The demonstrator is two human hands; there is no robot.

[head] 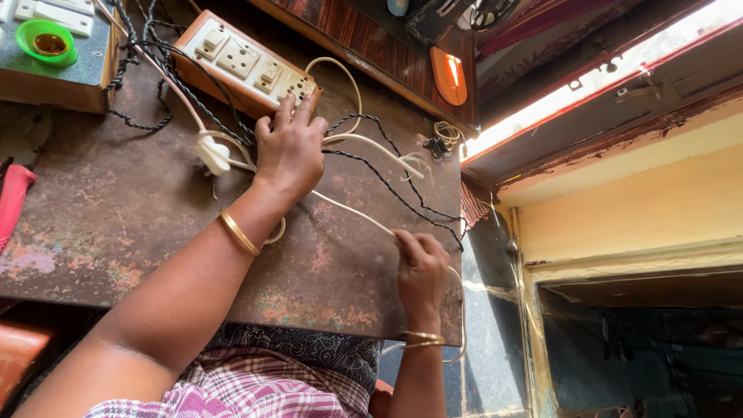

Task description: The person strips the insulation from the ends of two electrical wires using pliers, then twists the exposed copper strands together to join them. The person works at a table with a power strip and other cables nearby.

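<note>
Left arm stretched way forward, left hand [290, 147] flat, palm down, fingers spread a bit. Right hand [420, 267] sits closer in, fingers curled into a pinch, wrist bent. Bangles on both wrists.

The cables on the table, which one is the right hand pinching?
The right hand pinches the cream-white cable running under the left hand. The black twisted cable lies untouched beyond it.

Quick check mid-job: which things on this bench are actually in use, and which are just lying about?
In use:
left hand on the switch-and-socket board
right hand pinching the white cable
white plug

Lying about:
green cup
orange object
black twisted wire
</note>
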